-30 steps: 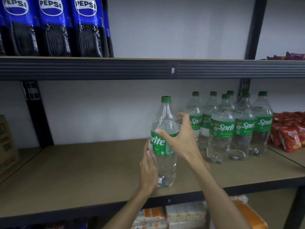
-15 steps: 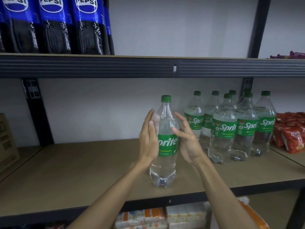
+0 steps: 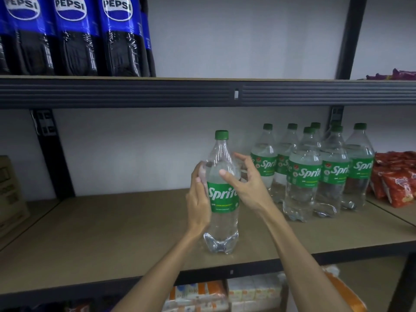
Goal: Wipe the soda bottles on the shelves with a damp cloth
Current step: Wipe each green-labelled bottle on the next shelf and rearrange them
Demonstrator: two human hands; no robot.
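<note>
A clear Sprite bottle [image 3: 221, 228] with a green cap and label stands upright near the front of the middle shelf [image 3: 112, 233]. My left hand [image 3: 198, 203] grips its left side at label height, fingers wrapped behind the plastic. My right hand [image 3: 245, 185] curls round the bottle's right shoulder, thumb pressed on the front above the label. Several more Sprite bottles [image 3: 304, 176] stand grouped to the right. Pepsi bottles [image 3: 74, 41] line the upper shelf at left. No cloth shows in view.
The dark beam of the upper shelf [image 3: 157, 92] runs overhead. Red snack bags [image 3: 396, 176] lie at the far right, a cardboard box [image 3: 9, 192] at the far left. Boxed packs [image 3: 225, 291] and an orange package [image 3: 346, 293] sit below.
My left hand climbed from the bottle's lower body to label height. The right hand shifted from the label to the shoulder, and the bottle turned so more of its label faces me.
</note>
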